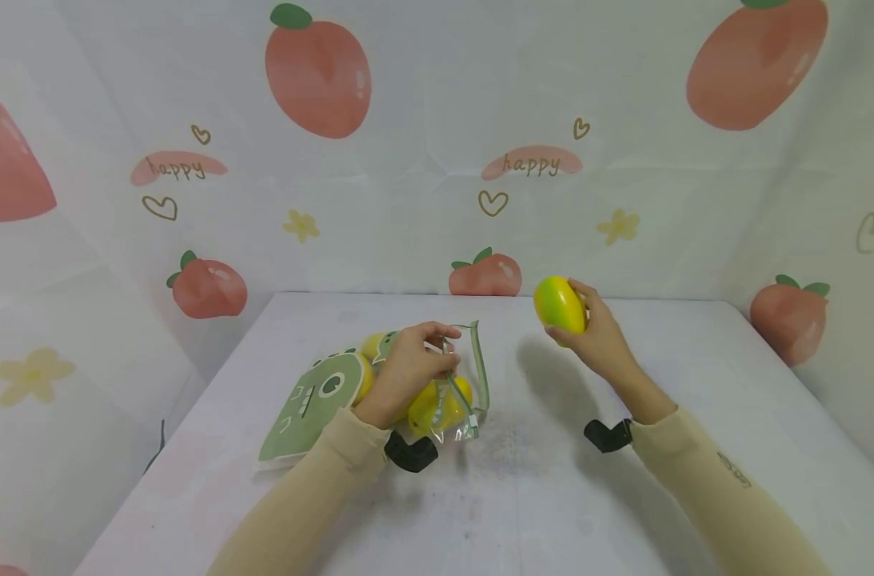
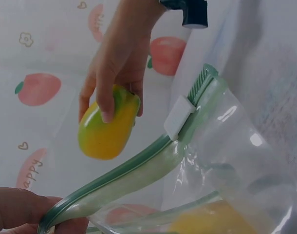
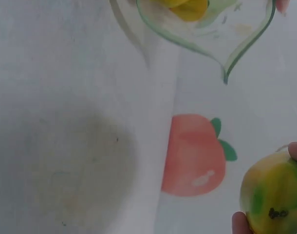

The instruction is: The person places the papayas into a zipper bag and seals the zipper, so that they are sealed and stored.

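My right hand (image 1: 605,344) holds a yellow-green mango (image 1: 557,304) raised above the table, thumb on one side and fingers on the other. To its left, my left hand (image 1: 404,372) pinches the green-edged rim of a clear zip bag (image 1: 310,416) printed with a green one-eyed cartoon creature. The mouth of the bag gapes toward the right. Several yellow fruits (image 1: 425,408) lie inside, partly hidden by the print and my hand. In the left wrist view, a white slider (image 2: 179,117) sits near one end of the zip, with the mango just beyond the rim.
The white table (image 1: 523,496) runs back to a hanging cloth (image 1: 408,200) with printed peaches, hearts and lettering. Similar cloth covers both sides. Each wrist carries a black camera mount (image 1: 411,452).
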### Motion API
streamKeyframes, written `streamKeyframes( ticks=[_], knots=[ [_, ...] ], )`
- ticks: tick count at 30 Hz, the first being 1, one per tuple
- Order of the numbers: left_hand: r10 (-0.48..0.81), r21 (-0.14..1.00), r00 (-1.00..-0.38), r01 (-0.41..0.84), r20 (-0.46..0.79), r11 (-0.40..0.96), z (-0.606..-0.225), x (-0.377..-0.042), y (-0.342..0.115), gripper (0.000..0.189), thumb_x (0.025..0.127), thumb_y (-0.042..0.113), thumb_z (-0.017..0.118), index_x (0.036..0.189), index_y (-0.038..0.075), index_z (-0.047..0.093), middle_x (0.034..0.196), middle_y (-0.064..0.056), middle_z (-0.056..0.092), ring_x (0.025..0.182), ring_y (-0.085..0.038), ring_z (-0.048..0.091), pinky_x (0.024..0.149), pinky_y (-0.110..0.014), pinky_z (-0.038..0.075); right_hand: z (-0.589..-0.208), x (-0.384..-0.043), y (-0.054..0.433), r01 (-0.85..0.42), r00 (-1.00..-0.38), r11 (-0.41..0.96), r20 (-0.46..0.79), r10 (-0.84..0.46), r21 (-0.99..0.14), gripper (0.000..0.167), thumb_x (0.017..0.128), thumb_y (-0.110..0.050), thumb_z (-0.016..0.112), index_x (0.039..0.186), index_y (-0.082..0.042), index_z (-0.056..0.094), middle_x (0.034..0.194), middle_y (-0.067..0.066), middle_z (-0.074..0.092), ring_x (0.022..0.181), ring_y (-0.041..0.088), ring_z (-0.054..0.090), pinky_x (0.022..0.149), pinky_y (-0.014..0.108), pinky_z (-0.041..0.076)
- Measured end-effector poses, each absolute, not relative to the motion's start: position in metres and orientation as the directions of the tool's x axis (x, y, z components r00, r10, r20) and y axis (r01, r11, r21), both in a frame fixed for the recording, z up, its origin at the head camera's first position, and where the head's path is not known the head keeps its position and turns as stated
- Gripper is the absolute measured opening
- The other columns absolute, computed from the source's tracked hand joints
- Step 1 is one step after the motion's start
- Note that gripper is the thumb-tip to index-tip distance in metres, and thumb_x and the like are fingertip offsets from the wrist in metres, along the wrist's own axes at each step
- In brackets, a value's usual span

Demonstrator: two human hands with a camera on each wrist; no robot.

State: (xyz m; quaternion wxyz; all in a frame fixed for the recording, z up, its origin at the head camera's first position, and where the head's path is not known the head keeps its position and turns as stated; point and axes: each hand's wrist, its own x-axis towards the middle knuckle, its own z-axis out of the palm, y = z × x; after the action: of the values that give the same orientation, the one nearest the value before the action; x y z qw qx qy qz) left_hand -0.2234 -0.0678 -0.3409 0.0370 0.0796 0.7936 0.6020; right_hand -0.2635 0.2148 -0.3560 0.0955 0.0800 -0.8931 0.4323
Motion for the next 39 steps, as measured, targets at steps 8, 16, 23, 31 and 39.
streamKeyframes(
  ticks=[8,16,23,31,39],
  knots=[
    [0.182,0.962,-0.982,0.098,0.052,0.254,-0.341,-0.222,-0.068,0.027,0.082,0.003,0.07,0.108,0.008,0.068,0.089,-0.011,0.058,0.065,-0.019,0.064,0.067,-0.03,0.06,-0.354,-0.246,0.203,-0.232,-0.971,0.609,0.212,-0.107,-0.758,0.084,0.089,-0.025,0.069,0.154,-0.014,0.017,0.148,0.026,0.034,0.114,0.042,0.052,0.091,0.055,0.052],
    [0.177,0.963,-0.983,0.091,0.047,0.252,-0.338,-0.221,-0.068,0.028,0.082,0.002,0.07,0.109,0.007,0.068,0.089,-0.011,0.057,0.065,-0.019,0.064,0.068,-0.031,0.06,-0.357,-0.229,0.192,-0.258,-0.966,0.578,0.201,-0.161,-0.774,0.081,0.085,-0.024,0.074,0.147,-0.008,0.024,0.146,0.023,0.038,0.113,0.04,0.057,0.089,0.052,0.054],
    [0.172,0.963,-0.984,0.085,0.041,0.255,-0.337,-0.222,-0.068,0.028,0.082,0.003,0.071,0.109,0.009,0.068,0.089,-0.011,0.059,0.066,-0.02,0.063,0.069,-0.031,0.06,-0.366,-0.22,0.181,-0.315,-0.946,0.576,0.198,-0.257,-0.754,0.076,0.082,-0.022,0.077,0.143,-0.014,0.033,0.142,0.017,0.044,0.106,0.036,0.057,0.081,0.042,0.057],
    [0.169,0.957,-0.985,0.086,0.039,0.277,-0.337,-0.221,-0.068,0.028,0.083,0.003,0.07,0.11,0.008,0.068,0.091,-0.012,0.059,0.067,-0.021,0.063,0.069,-0.031,0.06,-0.376,-0.218,0.166,-0.333,-0.923,0.54,0.151,-0.353,-0.773,0.074,0.081,-0.02,0.077,0.142,-0.016,0.035,0.139,0.016,0.047,0.104,0.032,0.06,0.081,0.039,0.058],
    [0.153,0.955,-0.988,0.076,0.032,0.287,-0.336,-0.221,-0.067,0.029,0.082,0.003,0.068,0.111,0.009,0.068,0.095,-0.012,0.06,0.07,-0.022,0.063,0.069,-0.03,0.06,-0.379,-0.219,0.154,-0.343,-0.903,0.494,0.136,-0.408,-0.799,0.068,0.081,-0.018,0.076,0.135,-0.009,0.036,0.137,0.018,0.05,0.107,0.032,0.061,0.085,0.039,0.057]
  ],
)
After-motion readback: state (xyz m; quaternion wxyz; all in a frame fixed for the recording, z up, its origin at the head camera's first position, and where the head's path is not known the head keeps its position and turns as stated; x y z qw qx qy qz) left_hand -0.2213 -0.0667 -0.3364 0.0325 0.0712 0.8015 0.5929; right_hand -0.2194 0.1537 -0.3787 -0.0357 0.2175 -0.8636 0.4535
